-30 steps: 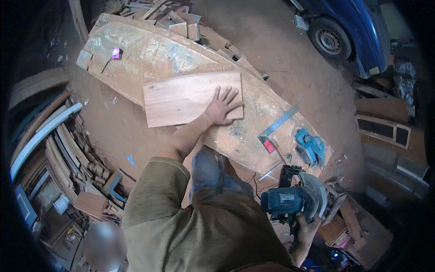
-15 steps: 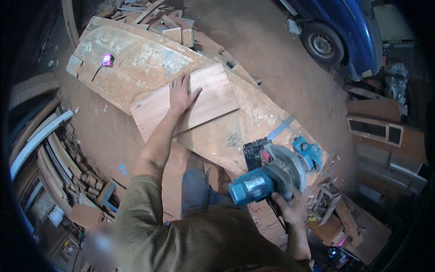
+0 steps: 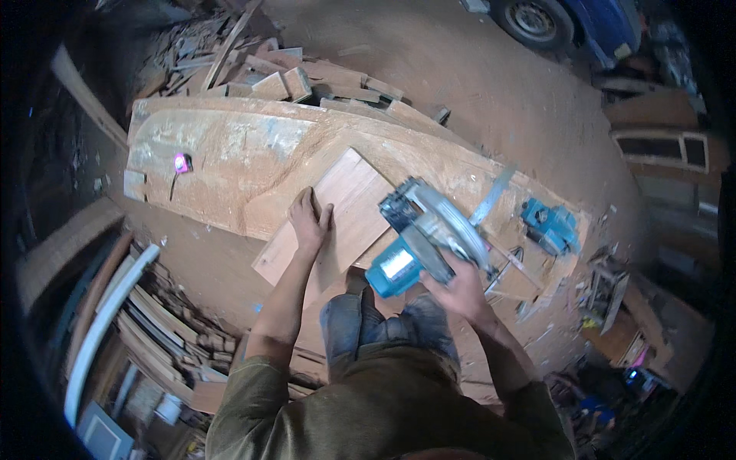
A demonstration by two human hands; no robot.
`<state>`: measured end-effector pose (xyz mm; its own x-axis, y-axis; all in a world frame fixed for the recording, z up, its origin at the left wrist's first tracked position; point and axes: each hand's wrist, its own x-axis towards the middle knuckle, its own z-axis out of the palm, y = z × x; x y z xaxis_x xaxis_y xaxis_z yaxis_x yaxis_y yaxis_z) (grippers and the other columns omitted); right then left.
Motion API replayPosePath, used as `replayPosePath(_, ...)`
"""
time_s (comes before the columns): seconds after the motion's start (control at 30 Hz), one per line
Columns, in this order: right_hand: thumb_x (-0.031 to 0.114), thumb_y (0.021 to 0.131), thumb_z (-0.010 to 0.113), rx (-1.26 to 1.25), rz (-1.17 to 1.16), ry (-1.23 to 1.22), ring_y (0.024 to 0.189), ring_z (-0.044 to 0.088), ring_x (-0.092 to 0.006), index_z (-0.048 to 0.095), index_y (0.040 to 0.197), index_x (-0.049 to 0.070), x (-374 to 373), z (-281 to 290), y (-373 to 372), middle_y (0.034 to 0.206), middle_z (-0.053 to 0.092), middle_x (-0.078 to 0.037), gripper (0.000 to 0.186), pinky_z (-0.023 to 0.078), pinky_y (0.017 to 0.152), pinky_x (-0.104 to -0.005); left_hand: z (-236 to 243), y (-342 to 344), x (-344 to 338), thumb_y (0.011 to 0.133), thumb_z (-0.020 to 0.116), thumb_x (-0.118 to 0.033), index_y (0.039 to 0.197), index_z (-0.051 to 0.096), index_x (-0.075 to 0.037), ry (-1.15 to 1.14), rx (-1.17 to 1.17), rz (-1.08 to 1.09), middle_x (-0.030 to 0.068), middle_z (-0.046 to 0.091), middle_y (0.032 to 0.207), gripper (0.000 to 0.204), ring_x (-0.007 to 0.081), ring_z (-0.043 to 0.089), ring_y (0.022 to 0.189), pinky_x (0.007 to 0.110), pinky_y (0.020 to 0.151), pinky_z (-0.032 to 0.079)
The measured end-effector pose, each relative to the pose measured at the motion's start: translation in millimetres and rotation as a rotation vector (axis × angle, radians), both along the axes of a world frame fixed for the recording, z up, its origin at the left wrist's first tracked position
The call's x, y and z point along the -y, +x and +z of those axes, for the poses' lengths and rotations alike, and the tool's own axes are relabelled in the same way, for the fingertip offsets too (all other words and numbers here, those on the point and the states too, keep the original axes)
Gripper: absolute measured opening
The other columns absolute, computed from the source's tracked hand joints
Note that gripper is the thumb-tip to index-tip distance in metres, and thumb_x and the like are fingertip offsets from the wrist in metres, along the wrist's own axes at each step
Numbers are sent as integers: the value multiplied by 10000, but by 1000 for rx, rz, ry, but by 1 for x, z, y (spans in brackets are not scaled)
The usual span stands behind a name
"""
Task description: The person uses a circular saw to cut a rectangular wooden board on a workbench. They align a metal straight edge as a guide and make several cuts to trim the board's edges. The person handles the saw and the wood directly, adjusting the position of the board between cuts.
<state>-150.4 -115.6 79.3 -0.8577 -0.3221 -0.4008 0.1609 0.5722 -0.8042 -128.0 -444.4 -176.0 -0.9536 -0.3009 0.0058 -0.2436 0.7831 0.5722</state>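
- Left hand (image 3: 309, 228): thumb spread from the fingers, resting on the wooden board (image 3: 351, 193)
- Board's angled across the sawdusty bench (image 3: 222, 146), poking past the near edge
- Right hand (image 3: 458, 290): wrapped round the circular saw (image 3: 395, 266), just beside the board
- White tub-looking thing (image 3: 169, 409), lower left; can't tell what's inside

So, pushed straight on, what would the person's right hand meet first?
Probably the pale rectangular wooden board, met by the teal circular saw the right hand grips; height is unclear.
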Motion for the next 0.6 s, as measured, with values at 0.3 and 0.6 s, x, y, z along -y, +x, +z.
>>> replayPosePath(0.3, 258, 804, 764, 23, -1, -15, 1062, 696, -416, 627, 1352, 26, 66, -57, -44, 1154, 712, -255, 610, 560, 931, -466, 86, 63, -5, 1063, 586, -305, 1056, 729, 60, 524, 437, 261, 163, 757, 941, 393, 199, 701, 876, 354, 795, 536)
replayPosePath(0.6, 209, 801, 763, -6, 73, -271, 1006, 705, -426, 637, 1300, -9, 93, -89, -50, 1046, 718, -283, 559, 566, 887, -494, 130, 100, -57, 1086, 550, -301, 906, 690, 33, 529, 261, 370, 104, 711, 846, 405, 138, 650, 784, 311, 703, 506)
